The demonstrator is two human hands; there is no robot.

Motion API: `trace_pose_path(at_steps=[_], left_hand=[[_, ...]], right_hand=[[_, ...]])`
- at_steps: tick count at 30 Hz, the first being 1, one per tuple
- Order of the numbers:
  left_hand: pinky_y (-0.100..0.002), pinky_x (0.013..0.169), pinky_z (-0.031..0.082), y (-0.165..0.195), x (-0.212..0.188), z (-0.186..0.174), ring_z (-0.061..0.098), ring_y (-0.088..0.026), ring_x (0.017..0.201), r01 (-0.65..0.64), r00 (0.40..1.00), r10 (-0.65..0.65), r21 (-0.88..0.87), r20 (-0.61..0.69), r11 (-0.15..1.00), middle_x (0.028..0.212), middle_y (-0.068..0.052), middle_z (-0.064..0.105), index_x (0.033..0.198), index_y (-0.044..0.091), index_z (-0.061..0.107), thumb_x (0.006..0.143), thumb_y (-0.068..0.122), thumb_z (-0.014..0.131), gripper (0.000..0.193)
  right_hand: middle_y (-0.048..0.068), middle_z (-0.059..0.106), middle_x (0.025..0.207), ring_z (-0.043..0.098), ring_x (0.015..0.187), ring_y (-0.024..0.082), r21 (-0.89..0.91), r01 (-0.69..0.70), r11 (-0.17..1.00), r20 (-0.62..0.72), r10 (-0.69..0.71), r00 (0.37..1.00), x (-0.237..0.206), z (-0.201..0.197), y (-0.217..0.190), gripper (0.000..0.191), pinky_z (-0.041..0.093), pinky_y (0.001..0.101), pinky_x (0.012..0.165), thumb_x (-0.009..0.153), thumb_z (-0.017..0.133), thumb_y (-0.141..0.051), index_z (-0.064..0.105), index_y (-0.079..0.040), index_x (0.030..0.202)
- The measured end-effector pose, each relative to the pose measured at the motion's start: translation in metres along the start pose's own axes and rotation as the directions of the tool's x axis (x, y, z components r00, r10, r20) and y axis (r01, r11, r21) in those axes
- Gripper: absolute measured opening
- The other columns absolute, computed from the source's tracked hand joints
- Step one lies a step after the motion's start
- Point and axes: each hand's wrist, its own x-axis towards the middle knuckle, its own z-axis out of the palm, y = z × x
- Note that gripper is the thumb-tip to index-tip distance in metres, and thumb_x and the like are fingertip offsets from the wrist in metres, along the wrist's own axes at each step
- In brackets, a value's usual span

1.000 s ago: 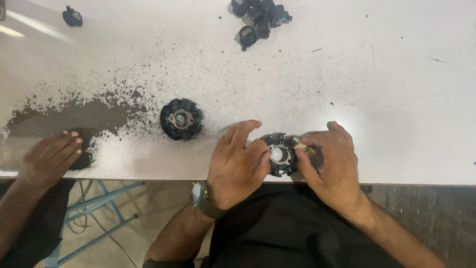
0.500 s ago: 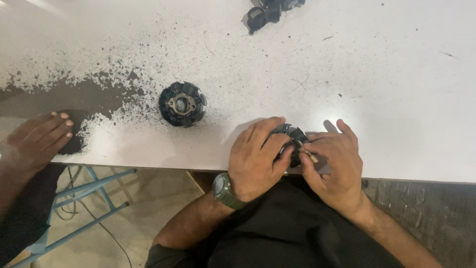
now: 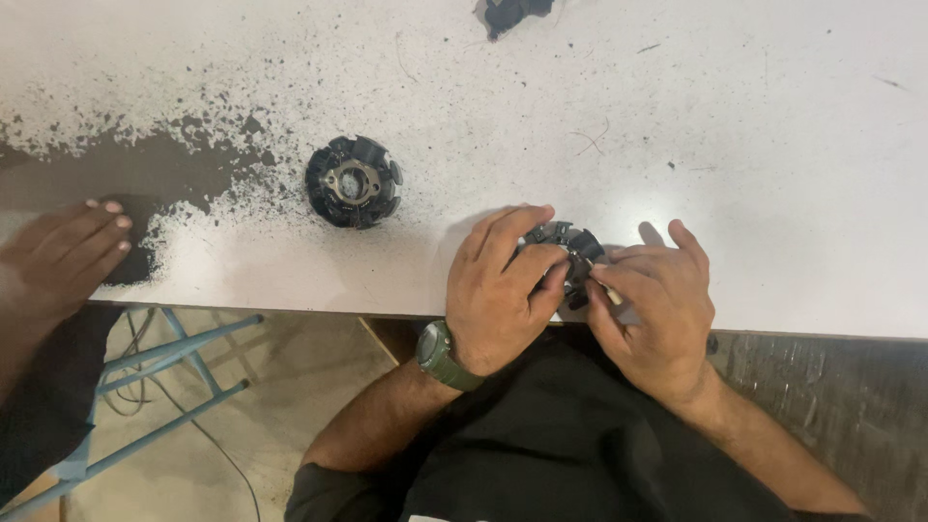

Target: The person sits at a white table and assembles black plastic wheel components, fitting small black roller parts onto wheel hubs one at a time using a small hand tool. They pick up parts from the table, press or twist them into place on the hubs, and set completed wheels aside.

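A round black toothed metal part (image 3: pixel 568 247), like a motor stator, rests at the near edge of the white table (image 3: pixel 773 145). My left hand (image 3: pixel 503 290) wraps its left side, fingers curled over it. My right hand (image 3: pixel 652 304) covers its right side and pinches a small light-coloured piece against it. Both hands hide most of the part. A second black stator (image 3: pixel 353 181) with a grey metal centre lies flat on the table to the left, apart from my hands.
Another person's hand (image 3: pixel 63 256) lies on the table's left edge beside a dark patch of worn, dusty surface (image 3: pixel 145 169). More black parts (image 3: pixel 512 14) sit at the far edge. A blue metal frame (image 3: pixel 164 367) stands below the table.
My hands have closed further around the stator at the table edge, so less of it shows. The view has shifted, moving the far pile of parts toward the top of the frame.
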Motion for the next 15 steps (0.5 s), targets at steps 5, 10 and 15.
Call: trace_pose_path(at_steps=[5, 10, 15], left_hand=[[-0.046, 0.111, 0.052, 0.001, 0.002, -0.001, 0.056, -0.031, 0.135, -0.043, 0.998, 0.046, 0.047, -0.046, 0.998, 0.136, -0.007, 0.059, 0.099, 0.01, 0.07, 0.085, 0.009, 0.081, 0.018], [-0.048, 0.111, 0.049, 0.003, 0.002, -0.004, 0.055, -0.033, 0.135, -0.021, 0.999, 0.022, -0.017, 0.049, 1.0, 0.136, -0.008, 0.059, 0.094, 0.01, 0.068, 0.081, 0.008, 0.08, 0.018], [-0.047, 0.11, 0.049, 0.005, 0.001, 0.002, 0.057, -0.031, 0.133, 0.032, 0.999, -0.032, -0.057, 0.01, 0.998, 0.135, -0.008, 0.061, 0.098, 0.009, 0.068, 0.084, 0.01, 0.08, 0.018]], right_hand=[[0.006, 0.069, 0.099, 0.069, 0.102, 0.026, 0.032, -0.034, 0.999, 0.006, 0.034, 0.999, 0.006, -0.002, -0.004, 0.03, 0.04, 0.0553, 0.124, 0.082, 0.082, -0.001, 0.066, -0.009, 0.106], [0.007, 0.07, 0.099, 0.069, 0.1, 0.027, 0.033, -0.079, 0.996, 0.059, 0.077, 0.995, 0.013, -0.007, -0.005, 0.026, 0.04, 0.0556, 0.124, 0.082, 0.082, -0.004, 0.068, -0.008, 0.103], [0.006, 0.071, 0.101, 0.07, 0.101, 0.027, 0.032, -0.094, 0.995, 0.071, 0.092, 0.993, 0.014, -0.007, -0.006, 0.024, 0.041, 0.0552, 0.125, 0.084, 0.082, -0.004, 0.068, -0.008, 0.103]])
